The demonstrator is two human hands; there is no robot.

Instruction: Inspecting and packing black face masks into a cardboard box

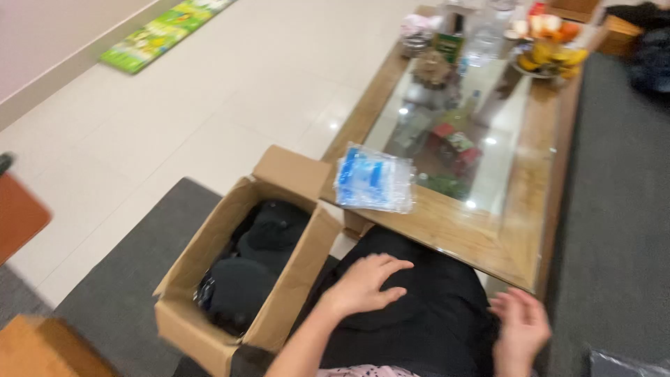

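Head view, looking down, somewhat blurred by motion. A black garment (419, 307) is spread over the lap, its far edge lying against the near end of a wooden coffee table (488, 241) with a glass top. The left hand (363, 283) is laid palm down on the garment, the fingers (391, 265) spread loosely and stretched flat toward the table; nothing is gripped, only the cloth is touched. The right hand (520, 328) is seen at the garment's right edge, fingers open and slightly curled, blurred; whether the cloth is touched or merely approached cannot be told, and nothing is seen held in it. Just left of the garment an open cardboard box (244, 279) is set on a grey rug (132, 286), flaps up, with dark folded clothing (265, 258) packed inside. On the table's near corner, beyond the left hand, a clear plastic packet with blue contents (373, 180) is placed flat. Farther along the table, bottles, jars and a dish of fruit (551, 56) are crowded together. The pale tiled floor (230, 91) is seen to the left.
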